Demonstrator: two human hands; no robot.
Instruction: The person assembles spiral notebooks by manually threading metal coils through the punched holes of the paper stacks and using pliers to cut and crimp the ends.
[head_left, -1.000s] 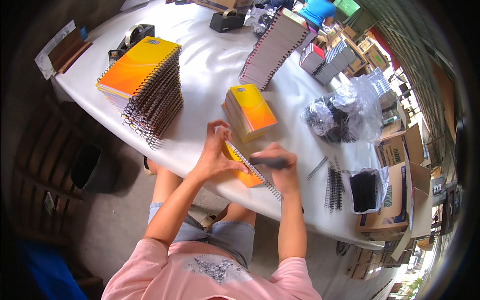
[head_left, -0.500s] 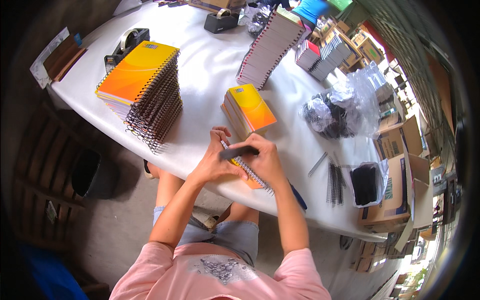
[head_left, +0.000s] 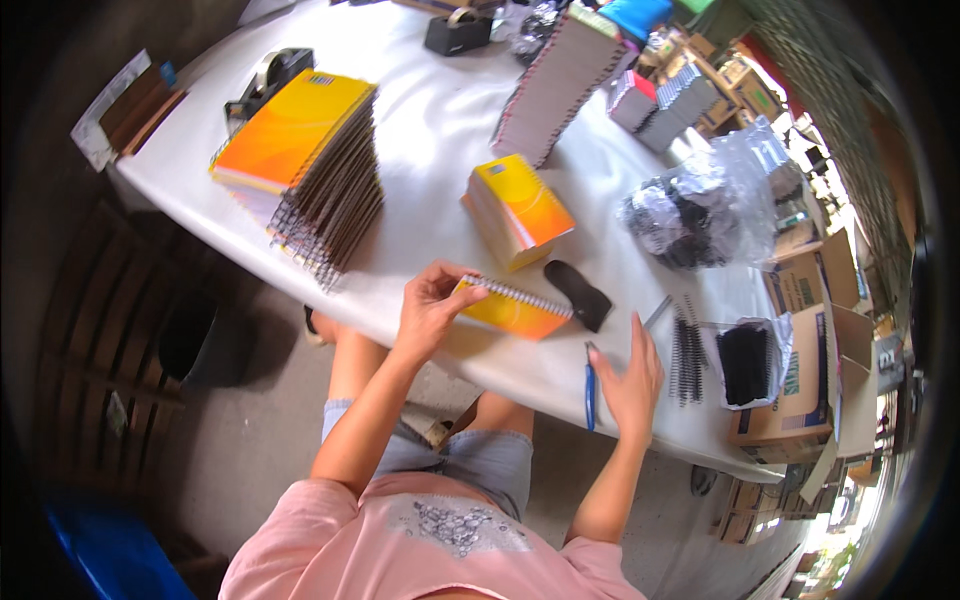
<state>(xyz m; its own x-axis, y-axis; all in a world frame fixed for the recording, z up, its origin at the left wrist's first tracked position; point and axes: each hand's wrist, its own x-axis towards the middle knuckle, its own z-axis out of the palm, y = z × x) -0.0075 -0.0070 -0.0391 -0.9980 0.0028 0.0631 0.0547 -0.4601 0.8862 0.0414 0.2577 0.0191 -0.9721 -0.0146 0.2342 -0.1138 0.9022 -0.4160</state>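
Observation:
My left hand (head_left: 432, 308) pinches one end of a small yellow-and-orange spiral notebook (head_left: 515, 318) near the table's front edge. A pale wire coil runs along the notebook's far side. Beyond its right end lies a dark, flat, curved piece (head_left: 580, 297), its kind unclear. My right hand (head_left: 630, 385) is open, fingers apart, just right of blue-handled pliers (head_left: 590, 392); whether it touches them I cannot tell. Behind the notebook stands a short stack of similar yellow-and-orange booklets (head_left: 518, 215).
A tall stack of coil-bound notebooks (head_left: 295, 130) stands at left, with tape dispensers (head_left: 268, 82) behind. Another tall stack (head_left: 560, 85) leans at the back. Loose black coils (head_left: 687, 355), a plastic bag of dark items (head_left: 690, 215) and an opened carton (head_left: 790, 400) occupy the right.
My right hand has let go of the dark curved piece, which now lies on the table, and moved right toward the pliers. My left hand keeps the notebook, now turned flatter. The view has shifted slightly.

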